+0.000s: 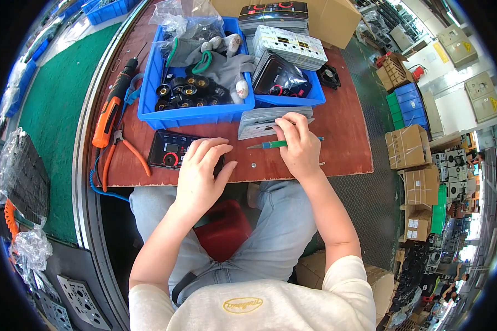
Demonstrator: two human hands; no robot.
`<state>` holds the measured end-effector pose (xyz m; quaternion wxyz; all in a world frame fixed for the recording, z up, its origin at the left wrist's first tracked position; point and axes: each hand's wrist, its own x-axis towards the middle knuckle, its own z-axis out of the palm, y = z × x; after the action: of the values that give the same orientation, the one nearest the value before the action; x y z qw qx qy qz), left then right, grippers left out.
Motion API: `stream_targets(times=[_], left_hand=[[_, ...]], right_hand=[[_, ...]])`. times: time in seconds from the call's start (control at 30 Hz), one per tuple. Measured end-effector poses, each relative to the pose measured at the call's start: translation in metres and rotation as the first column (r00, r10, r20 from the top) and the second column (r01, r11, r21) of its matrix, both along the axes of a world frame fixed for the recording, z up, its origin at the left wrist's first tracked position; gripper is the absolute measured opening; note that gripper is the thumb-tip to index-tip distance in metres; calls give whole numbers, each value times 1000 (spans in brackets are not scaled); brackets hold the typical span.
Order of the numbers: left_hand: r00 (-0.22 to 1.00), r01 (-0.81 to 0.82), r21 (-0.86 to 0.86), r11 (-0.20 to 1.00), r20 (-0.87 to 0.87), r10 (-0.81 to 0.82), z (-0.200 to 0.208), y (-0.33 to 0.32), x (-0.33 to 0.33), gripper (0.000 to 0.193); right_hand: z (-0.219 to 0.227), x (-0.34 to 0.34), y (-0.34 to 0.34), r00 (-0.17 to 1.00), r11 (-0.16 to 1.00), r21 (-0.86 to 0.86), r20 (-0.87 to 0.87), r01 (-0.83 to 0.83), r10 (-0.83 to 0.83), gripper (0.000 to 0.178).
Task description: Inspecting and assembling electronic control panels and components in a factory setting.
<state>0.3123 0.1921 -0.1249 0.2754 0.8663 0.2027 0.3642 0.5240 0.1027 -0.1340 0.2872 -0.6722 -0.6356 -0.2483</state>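
Observation:
My left hand (pixel 201 174) rests over the right part of a black panel (pixel 168 148) with a red ring, its fingers loosely curved and the thumb apart. My right hand (pixel 301 148) has thumb and fingertips drawn together at the edge of a stack of thin grey plates (pixel 254 124). Whether a plate is pinched there is hidden. A slim green tool with a pointed metal tip (pixel 271 144) lies across the table beneath my right hand, its far end showing past the palm.
A blue bin (pixel 196 115) holds black knobs and grey work gloves. Beside it another blue bin (pixel 292 100) carries stacked panels (pixel 290 47). An orange electric screwdriver (pixel 106 122) and orange-handled pliers (pixel 128 146) lie at the left, near a blue coiled cord. Cardboard boxes (pixel 408 146) stand at right.

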Motion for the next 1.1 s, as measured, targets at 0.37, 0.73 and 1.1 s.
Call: stream_targets(times=[0.37, 0.73, 1.1], left_hand=[[1000, 23, -89, 996, -7, -24, 0, -7, 0, 24], [987, 149, -141, 979, -37, -156, 3, -9, 25, 23], [989, 146, -814, 562, 132, -65, -15, -25, -5, 27]], right_hand=[[9, -4, -28, 994, 982, -160, 41, -98, 105, 26], [3, -8, -37, 988, 974, -192, 65, -123, 138, 35], [-5, -6, -54, 973, 972, -122, 93, -199, 211, 29]])
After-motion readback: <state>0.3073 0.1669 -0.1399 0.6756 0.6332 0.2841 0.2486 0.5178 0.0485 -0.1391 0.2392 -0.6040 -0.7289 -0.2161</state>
